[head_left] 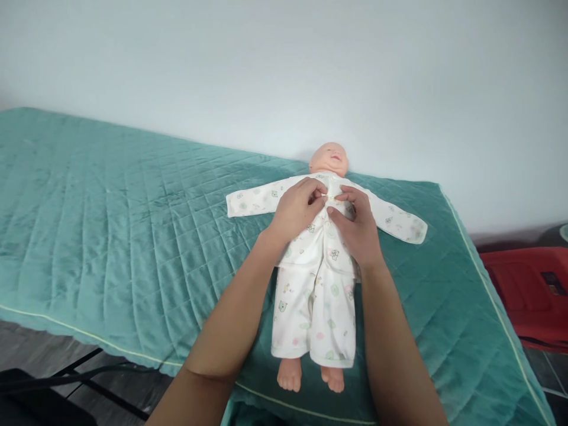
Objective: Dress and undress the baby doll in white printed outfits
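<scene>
A baby doll [328,158] lies on its back, its head close to the wall and its bare feet toward me. It wears a white long-sleeved shirt [306,251] and white trousers [293,313], both printed with small pastel figures. On the shirt's front opening at the chest, my left hand [304,204] pinches the edge of the cloth between thumb and fingers. Just across the opening, my right hand [357,222] rests its fingertips on the shirt, thumb and fingers apart. Both sleeves stretch out sideways and cover the doll's hands. My fingers partly hide the fastening.
A green quilted cover [133,236] with pale piping spreads over the table beneath the doll. Behind it rises a plain white wall [266,71]. To the right stands a red plastic object [528,290]. Black metal legs [110,399] and a dark item show at lower left.
</scene>
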